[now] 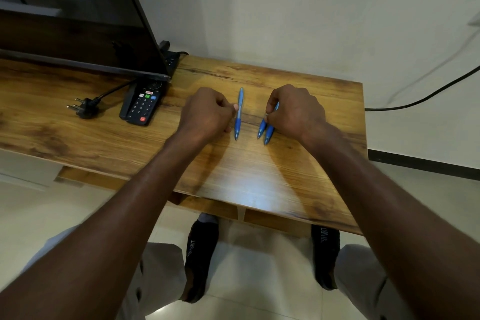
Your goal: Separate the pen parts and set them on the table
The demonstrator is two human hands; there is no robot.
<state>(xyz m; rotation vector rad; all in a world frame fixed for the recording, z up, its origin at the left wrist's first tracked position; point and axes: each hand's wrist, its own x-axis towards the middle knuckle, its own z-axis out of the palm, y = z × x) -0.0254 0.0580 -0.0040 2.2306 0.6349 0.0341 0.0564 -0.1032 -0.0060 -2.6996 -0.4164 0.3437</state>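
Note:
Three blue pens lie on a wooden table [259, 176], tips pointing toward me. One pen [238, 114] lies alone in the middle; my left hand [207, 112] sits just left of it with curled fingers, the thumb tip touching its barrel. Two more pens [266, 130] lie side by side to the right. My right hand [296, 109] covers their upper halves, its curled fingers pinching them against the tabletop.
A black remote control [142, 105] lies left of my hands, partly under the edge of a dark TV screen [78, 21]. A loose black plug [84, 109] and its cable lie further left. Another cable [428, 96] hangs by the wall at right.

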